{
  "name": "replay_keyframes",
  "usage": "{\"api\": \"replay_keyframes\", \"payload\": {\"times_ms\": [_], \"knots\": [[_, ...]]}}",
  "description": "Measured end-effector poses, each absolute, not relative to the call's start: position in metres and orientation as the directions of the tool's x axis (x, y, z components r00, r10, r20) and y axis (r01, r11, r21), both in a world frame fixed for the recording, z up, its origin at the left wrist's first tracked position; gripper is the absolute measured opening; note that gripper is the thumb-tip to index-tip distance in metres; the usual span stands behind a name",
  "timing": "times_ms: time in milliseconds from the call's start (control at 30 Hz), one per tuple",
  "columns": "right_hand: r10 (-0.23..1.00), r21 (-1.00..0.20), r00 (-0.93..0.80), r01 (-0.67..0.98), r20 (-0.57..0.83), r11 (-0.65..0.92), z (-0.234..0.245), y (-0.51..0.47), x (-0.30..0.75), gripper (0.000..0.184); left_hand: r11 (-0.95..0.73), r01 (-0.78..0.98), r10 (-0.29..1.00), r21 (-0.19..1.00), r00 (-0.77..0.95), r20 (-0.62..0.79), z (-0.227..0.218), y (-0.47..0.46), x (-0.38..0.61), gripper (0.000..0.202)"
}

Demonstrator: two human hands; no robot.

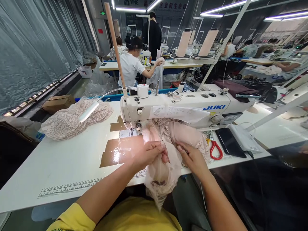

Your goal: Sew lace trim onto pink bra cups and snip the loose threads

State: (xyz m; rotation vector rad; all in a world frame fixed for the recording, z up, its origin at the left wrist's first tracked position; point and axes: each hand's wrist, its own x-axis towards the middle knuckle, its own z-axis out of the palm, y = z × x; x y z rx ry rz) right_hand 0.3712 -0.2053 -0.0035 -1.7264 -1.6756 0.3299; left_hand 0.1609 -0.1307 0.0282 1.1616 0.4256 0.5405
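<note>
A beige lace garment (pixel 161 173) lies partly under the arm of the white sewing machine (pixel 168 99) and hangs over the table's front edge. My left hand (pixel 154 152) is closed, pinching the sheer fabric between thumb and fingers. To its right, my right hand (pixel 191 157) grips the same garment by a fold, fingers bent together. Both hands are in front of the machine, to the right of its needle area (pixel 137 128). Part of the garment is hidden behind the hands and below the table edge.
A pile of beige lace pieces (pixel 79 117) lies at the left of the white table (pixel 67 160). Red-handled scissors (pixel 216 150) and a black phone (pixel 229 142) lie at the right. Thread cones (pixel 184 45) stand behind. A co-worker in white (pixel 130 65) sits ahead.
</note>
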Motion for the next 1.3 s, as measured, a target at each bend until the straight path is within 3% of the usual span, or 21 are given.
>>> {"api": "replay_keyframes", "payload": {"times_ms": [100,233,333,433,500,533,600,667,767,900,1067,1133,1200,1233,1300], "knots": [[0.952,-0.839,0.157,0.524,0.264,0.146,0.001,-0.199,0.36,0.051,0.261,-0.136,0.536,0.956,0.844,-0.026,0.029,-0.13,0.16,0.04],[0.992,-0.946,0.003,0.299,0.13,0.123,0.001,-0.186,0.341,0.069,0.237,-0.164,0.533,0.958,0.846,0.013,0.025,-0.128,0.159,0.038],[0.999,-0.972,-0.017,0.23,0.043,0.046,0.001,-0.179,0.339,0.059,0.241,-0.122,0.527,0.963,0.849,-0.025,0.023,-0.125,0.151,0.04],[0.995,-0.932,0.055,0.357,0.082,0.057,0.019,-0.175,0.353,0.04,0.256,-0.013,0.449,0.966,0.887,-0.107,0.024,-0.125,0.137,0.04],[0.971,-0.8,0.119,0.592,0.208,0.099,0.043,-0.172,0.367,0.032,0.288,0.064,0.371,0.955,0.912,-0.173,0.027,-0.127,0.125,0.038],[0.945,-0.667,0.151,0.74,0.289,0.085,0.056,-0.17,0.374,0.029,0.31,0.093,0.332,0.946,0.922,-0.199,0.029,-0.128,0.118,0.037],[0.879,-0.331,0.232,0.939,0.416,-0.092,0.077,-0.165,0.387,0.028,0.362,0.132,0.266,0.923,0.934,-0.238,0.033,-0.131,0.102,0.034],[0.833,-0.082,0.258,0.965,0.489,-0.251,0.088,-0.162,0.396,0.027,0.429,0.105,0.247,0.897,0.942,-0.228,0.034,-0.132,0.084,0.032],[0.852,0.018,0.205,0.97,0.482,-0.244,0.08,-0.164,0.406,0.03,0.516,-0.05,0.342,0.855,0.927,-0.152,0.029,-0.135,0.053,0.033],[0.819,-0.129,0.147,0.988,0.554,-0.09,0.054,-0.181,0.411,0.038,0.485,-0.23,0.619,0.844,0.772,-0.145,0.023,-0.143,-0.003,0.036],[0.683,-0.297,0.188,0.954,0.706,0.044,0.043,-0.21,0.389,0.035,0.218,-0.286,0.933,0.933,0.34,-0.114,0.036,-0.152,-0.066,0.028],[0.769,-0.455,0.182,0.877,0.613,0.155,0.04,-0.214,0.367,0.038,0.079,-0.196,0.985,0.977,0.164,-0.047,0.042,-0.151,-0.073,0.022],[0.904,-0.646,0.036,0.712,0.426,0.276,0.034,-0.212,0.338,0.041,-0.03,0.026,0.996,0.999,0.082,0.027,0.044,-0.147,-0.069,0.025],[0.942,-0.722,-0.07,0.624,0.329,0.299,0.031,-0.208,0.321,0.043,-0.036,0.174,0.993,0.984,0.117,0.015,0.043,-0.144,-0.064,0.028],[0.956,-0.814,-0.239,0.514,0.167,0.271,0.025,-0.198,0.284,0.046,-0.057,0.294,0.969,0.954,0.247,-0.019,0.038,-0.138,-0.054,0.036]]}}
